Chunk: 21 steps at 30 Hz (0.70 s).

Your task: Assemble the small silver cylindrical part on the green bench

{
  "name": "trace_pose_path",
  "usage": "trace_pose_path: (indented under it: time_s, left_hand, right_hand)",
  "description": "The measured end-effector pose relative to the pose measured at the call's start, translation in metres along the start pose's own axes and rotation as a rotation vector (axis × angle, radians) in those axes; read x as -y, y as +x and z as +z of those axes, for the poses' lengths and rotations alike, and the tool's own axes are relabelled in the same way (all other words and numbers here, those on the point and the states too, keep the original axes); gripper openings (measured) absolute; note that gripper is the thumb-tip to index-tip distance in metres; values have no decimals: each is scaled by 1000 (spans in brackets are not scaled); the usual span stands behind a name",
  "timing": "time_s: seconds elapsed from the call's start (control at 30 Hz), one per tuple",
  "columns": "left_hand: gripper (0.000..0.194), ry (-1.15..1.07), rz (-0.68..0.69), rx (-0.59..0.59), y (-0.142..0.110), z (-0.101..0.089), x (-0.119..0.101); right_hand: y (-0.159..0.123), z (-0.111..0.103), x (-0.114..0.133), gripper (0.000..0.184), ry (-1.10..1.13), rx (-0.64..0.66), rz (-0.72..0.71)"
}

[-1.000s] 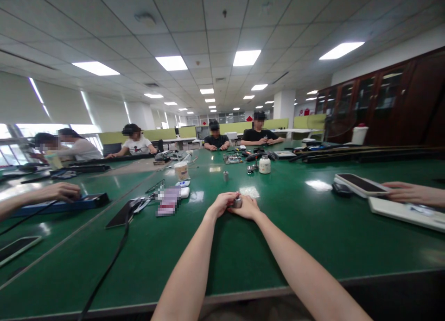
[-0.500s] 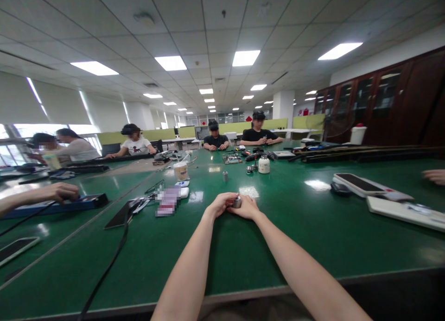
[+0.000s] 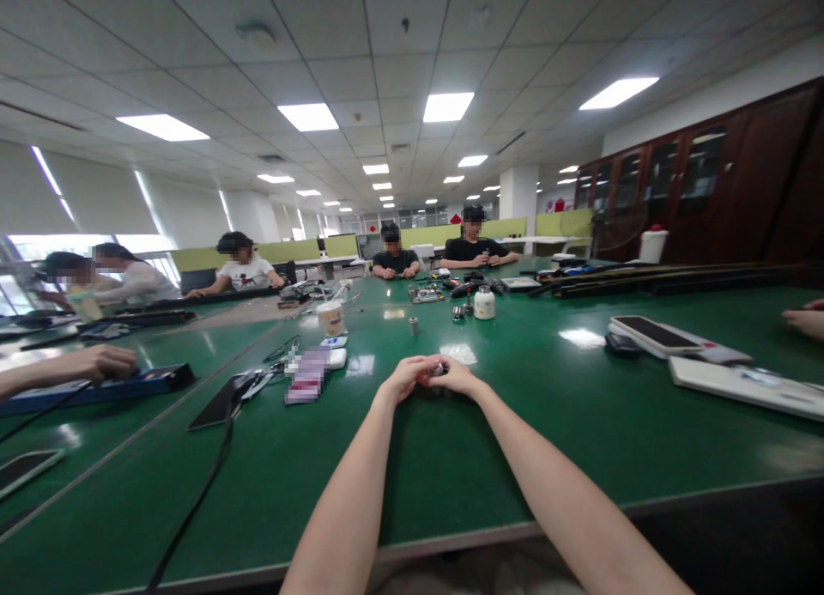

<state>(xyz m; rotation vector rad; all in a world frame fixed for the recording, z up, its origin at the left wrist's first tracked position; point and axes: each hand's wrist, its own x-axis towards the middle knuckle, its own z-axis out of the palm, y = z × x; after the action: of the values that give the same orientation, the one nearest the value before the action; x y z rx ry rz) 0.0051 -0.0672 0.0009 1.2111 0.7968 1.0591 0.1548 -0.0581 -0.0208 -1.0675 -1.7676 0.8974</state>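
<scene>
Just above the green table [image 3: 515, 432], my left hand [image 3: 405, 379] and my right hand [image 3: 459, 379] meet with their fingers wrapped round a small metal cylinder [image 3: 439, 369]. Only a bit of its shiny top shows between the fingers; the rest is hidden. A similar small metal cylinder [image 3: 413, 325] stands upright on the table a little beyond my hands. Farther back is a white jar [image 3: 484, 303], with small metal parts [image 3: 458, 312] beside it.
Left of my hands lie a pinkish packet [image 3: 309, 373], a dark tablet-like slab [image 3: 215, 403] and a black cable [image 3: 202, 492]. A paper cup [image 3: 331, 318] stands behind. On the right are a phone [image 3: 657, 333] and a white slab [image 3: 740, 387]. Co-workers' hands [image 3: 106, 363] reach in from both sides.
My fingers have closed further over the metal cylinder, so less of it shows. The whole view has shifted slightly. At the right edge, a co-worker's hand has changed its pose.
</scene>
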Motion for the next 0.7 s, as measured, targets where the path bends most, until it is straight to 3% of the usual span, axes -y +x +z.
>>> trace_pose_path:
  time_s: [0.13,0.23,0.33,0.47,0.7]
  left_hand:
    - [35,-193,-54,-35,-4,-6,-7]
    - [21,-522,-99,-246,-9,-23,-13]
    - [14,-821,-53,-417,-14,-42,-16]
    - [17,-1007,-57,-457,-16,-51,-15]
    - [18,-1067,-60,-449,-13,-54,-13]
  right_hand:
    - [2,-10,10,60,347,30,77]
    - [1,-14,15,47,370,-10,114]
    - [-2,-10,16,39,273,3,112]
    - [-4,-2,18,37,201,-1,79]
    - [-7,-11,21,48,259,-26,32]
